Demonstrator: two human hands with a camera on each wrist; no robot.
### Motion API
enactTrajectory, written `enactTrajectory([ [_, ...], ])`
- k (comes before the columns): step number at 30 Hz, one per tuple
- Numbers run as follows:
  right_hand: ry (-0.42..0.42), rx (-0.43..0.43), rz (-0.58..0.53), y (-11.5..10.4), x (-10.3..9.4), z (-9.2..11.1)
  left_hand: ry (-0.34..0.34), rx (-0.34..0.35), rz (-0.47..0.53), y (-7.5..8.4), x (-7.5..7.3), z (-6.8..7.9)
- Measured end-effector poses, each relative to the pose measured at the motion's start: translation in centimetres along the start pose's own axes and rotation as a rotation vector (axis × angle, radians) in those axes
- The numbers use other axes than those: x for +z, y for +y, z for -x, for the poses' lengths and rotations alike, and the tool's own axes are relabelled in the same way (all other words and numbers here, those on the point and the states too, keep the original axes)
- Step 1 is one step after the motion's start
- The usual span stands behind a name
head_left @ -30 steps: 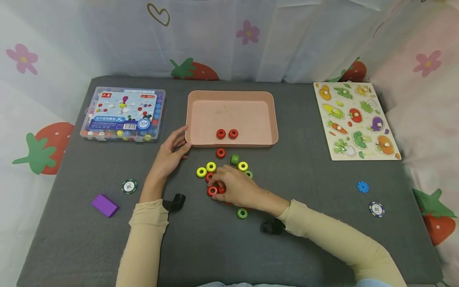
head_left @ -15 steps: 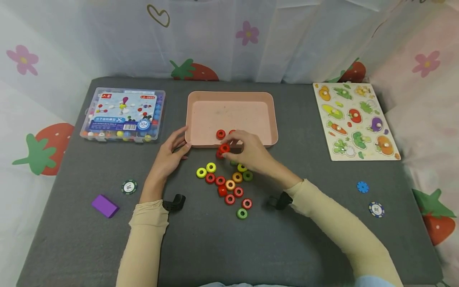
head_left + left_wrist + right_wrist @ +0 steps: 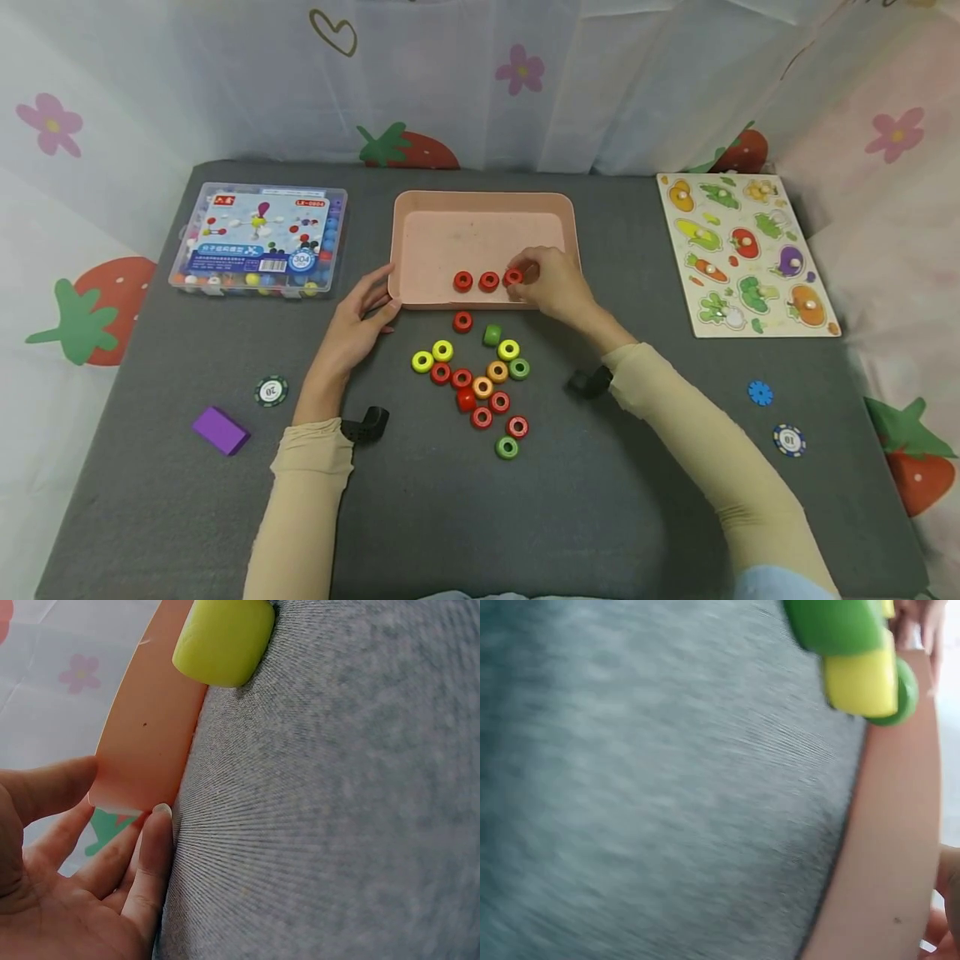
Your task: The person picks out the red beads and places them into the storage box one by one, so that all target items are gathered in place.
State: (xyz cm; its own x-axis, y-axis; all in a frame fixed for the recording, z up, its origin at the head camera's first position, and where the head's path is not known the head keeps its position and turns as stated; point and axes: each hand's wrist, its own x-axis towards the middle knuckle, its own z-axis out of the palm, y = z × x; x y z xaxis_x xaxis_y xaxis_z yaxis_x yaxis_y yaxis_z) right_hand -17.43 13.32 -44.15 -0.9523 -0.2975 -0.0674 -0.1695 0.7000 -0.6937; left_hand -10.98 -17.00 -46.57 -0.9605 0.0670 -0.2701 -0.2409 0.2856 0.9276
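Observation:
My right hand (image 3: 551,283) pinches a red bead (image 3: 513,277), ring-shaped with a wide hole, over the front right of the pink tray (image 3: 480,303). Left of it, two similar red beads (image 3: 476,282) lie in a row on the tray floor. At the tray's front left corner rests my left hand (image 3: 358,317), thumb and fingertips touching the wall, as the left wrist view also shows. In the right wrist view only part of the right hand (image 3: 949,900) appears, beyond the tray wall, and its bead is hidden.
Several red, yellow, orange and green beads (image 3: 482,387) lie loose before the tray. A clear box of colored balls (image 3: 258,242) stands left, a vegetable puzzle board (image 3: 746,254) right. A purple block (image 3: 221,431) and poker chips (image 3: 271,390) lie nearer the sides.
My right hand has picked a red bead from the loose group and carried it up and right into the tray, beside the two others. The left hand has stayed at the corner.

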Motion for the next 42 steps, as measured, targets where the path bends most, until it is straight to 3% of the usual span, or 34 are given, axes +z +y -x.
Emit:
enactTrajectory([
  [6,0.039,-0.029,0.040,-0.4,0.3,0.4,-0.009,0.012,-0.002,0.1,0.0,0.1],
  [11,0.073,-0.184,0.033,-2.4,0.6,1.7,-0.030,0.011,0.010,2.1,0.0,1.3],
  [14,0.003,-0.291,0.008,-3.6,1.1,3.0,-0.039,-0.001,0.007,3.6,0.0,2.1],
  [17,-0.124,-0.343,0.002,-4.5,1.8,4.6,-0.044,0.000,0.007,3.7,0.1,2.1],
  [22,-0.311,-0.360,0.087,-5.2,3.3,6.8,-0.047,-0.007,0.013,3.7,0.1,2.0],
  [26,-0.384,-0.345,0.122,-5.3,4.3,7.6,-0.039,-0.028,0.006,4.2,0.0,2.2],
  [42,-0.321,-0.349,0.104,-4.8,5.5,7.7,-0.045,-0.026,0.009,3.8,0.0,2.1],
])
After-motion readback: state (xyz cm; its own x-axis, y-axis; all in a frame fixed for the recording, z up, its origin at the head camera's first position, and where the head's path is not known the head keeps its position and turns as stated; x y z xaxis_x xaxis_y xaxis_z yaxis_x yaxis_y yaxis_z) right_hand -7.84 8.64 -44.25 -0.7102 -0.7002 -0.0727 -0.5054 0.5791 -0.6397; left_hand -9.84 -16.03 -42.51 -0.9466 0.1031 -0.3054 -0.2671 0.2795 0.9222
